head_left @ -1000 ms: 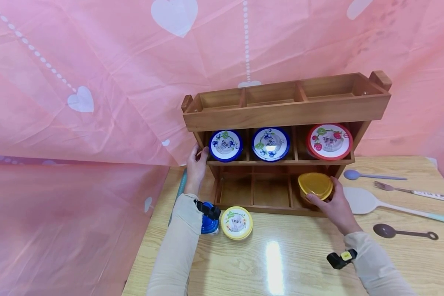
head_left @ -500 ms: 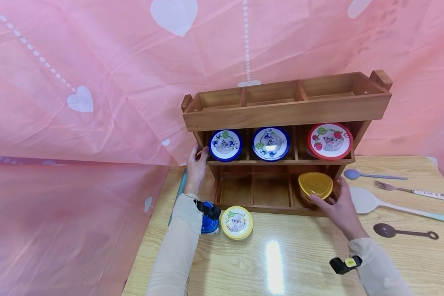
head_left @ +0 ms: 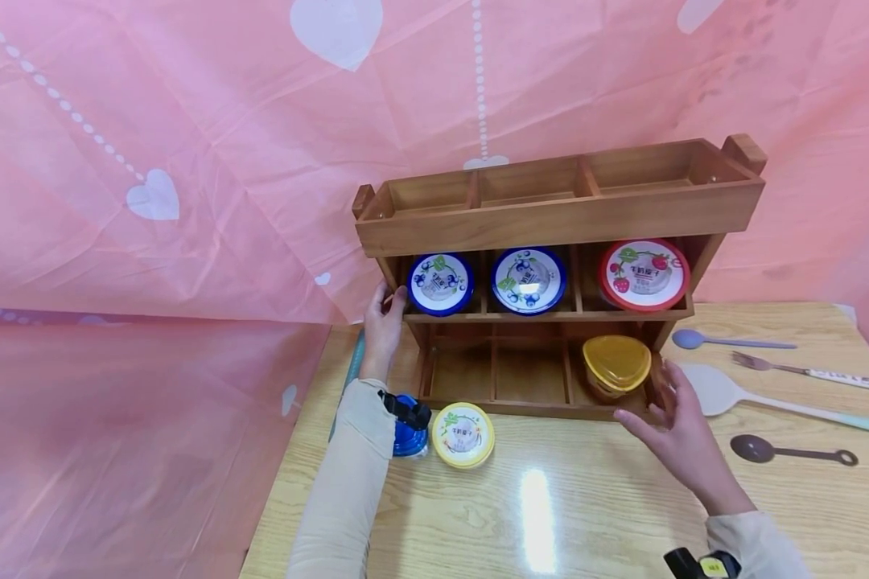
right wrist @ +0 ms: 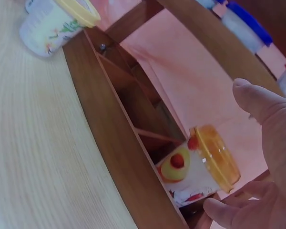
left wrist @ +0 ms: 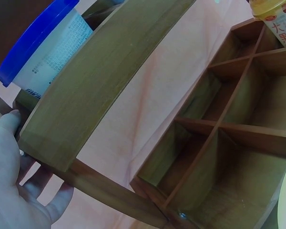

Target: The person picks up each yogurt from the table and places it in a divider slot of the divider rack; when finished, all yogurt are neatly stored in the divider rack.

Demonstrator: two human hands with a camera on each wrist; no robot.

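A three-tier wooden rack (head_left: 550, 227) stands against the pink cloth. My left hand (head_left: 382, 331) grips its left upright, thumb on one side and fingers curled round the other, as the left wrist view shows. In the bottom right compartment sits a fruit-printed tub with an orange-yellow lid (head_left: 616, 363). My right hand (head_left: 684, 438) is apart from that tub, just to its right, fingers spread and holding nothing. Two blue-rimmed tubs, the left one (head_left: 440, 284) and the middle one (head_left: 529, 281), share the middle tier with a red-rimmed tub (head_left: 644, 275).
A yellow-lidded tub (head_left: 463, 435) and a blue-lidded tub (head_left: 409, 430), partly behind my left wrist, stand in front of the rack. On the right lie a blue spoon (head_left: 689, 339), a fork (head_left: 768, 365), a white spatula (head_left: 711, 390) and a brown spoon (head_left: 753, 449).
My right hand has let go of the orange-yellow-lidded tub and drawn back toward the lower right. The tub stays in its compartment; my left hand keeps its hold on the rack.
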